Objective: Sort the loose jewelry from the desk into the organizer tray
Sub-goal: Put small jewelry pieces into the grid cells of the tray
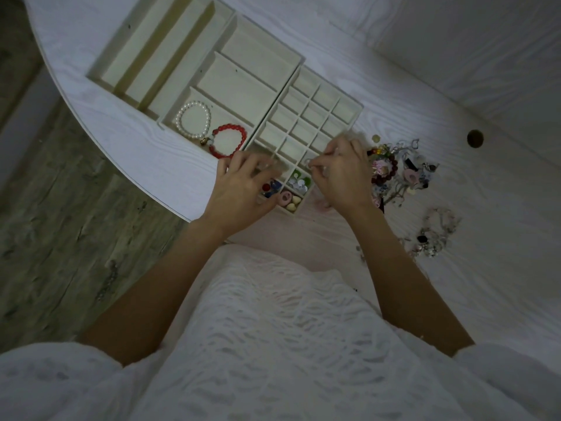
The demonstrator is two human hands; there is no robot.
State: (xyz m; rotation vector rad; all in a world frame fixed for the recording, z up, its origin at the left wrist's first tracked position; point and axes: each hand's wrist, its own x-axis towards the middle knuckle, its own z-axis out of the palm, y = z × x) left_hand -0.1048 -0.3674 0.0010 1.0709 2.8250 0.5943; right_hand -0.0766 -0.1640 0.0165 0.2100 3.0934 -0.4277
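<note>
Fingertips [315, 166] of our right hand [340, 174] pinch a small silvery piece over the organizer tray [349, 117]; left hand [243, 186] hovers spread, empty. Loose jewelry [397, 171] waits right of it.

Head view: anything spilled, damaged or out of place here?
Nothing damaged or spilled. The trays sit angled across the desk, and unsorted jewelry lies in a tangled pile beside them, with a smaller clump nearer the person.
</note>
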